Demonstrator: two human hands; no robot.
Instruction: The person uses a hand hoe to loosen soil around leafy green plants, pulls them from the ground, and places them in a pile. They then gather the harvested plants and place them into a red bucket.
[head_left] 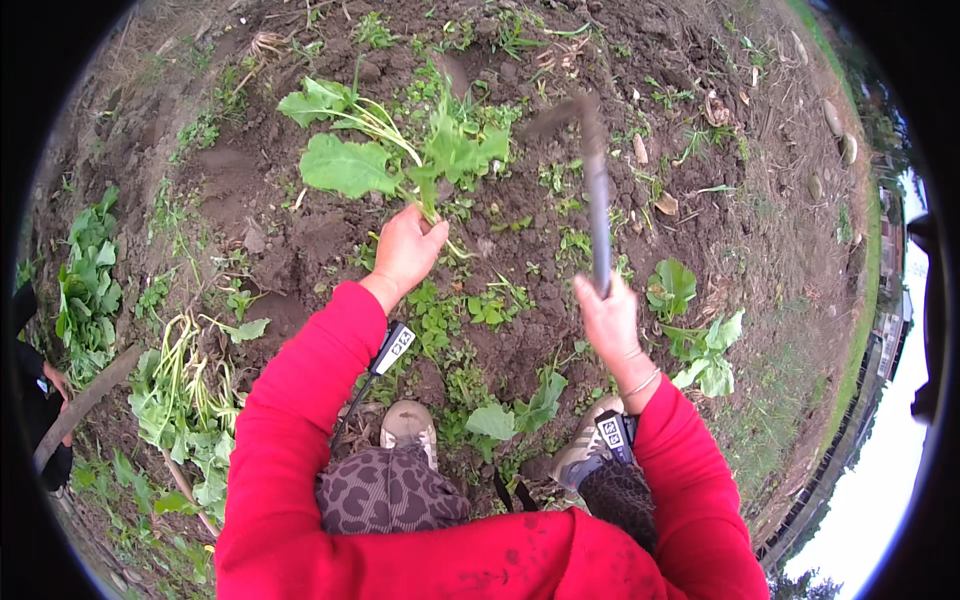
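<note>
My left hand is closed around the lower stems of an uprooted leafy green plant, its broad leaves spreading away from me and a thin pale root end hanging to the right. In my right hand is a hoe, gripped by its handle and raised over the soil. The hoe's blade, at the far end, points left and is smeared by motion. Small weeds and clover grow in the brown soil between and below my hands.
A pile of pulled leafy plants lies at the left, with another leafy clump beyond. At the far left a person's hand shows beside a wooden handle. Leafy plants stand right of my right hand; my shoes are below.
</note>
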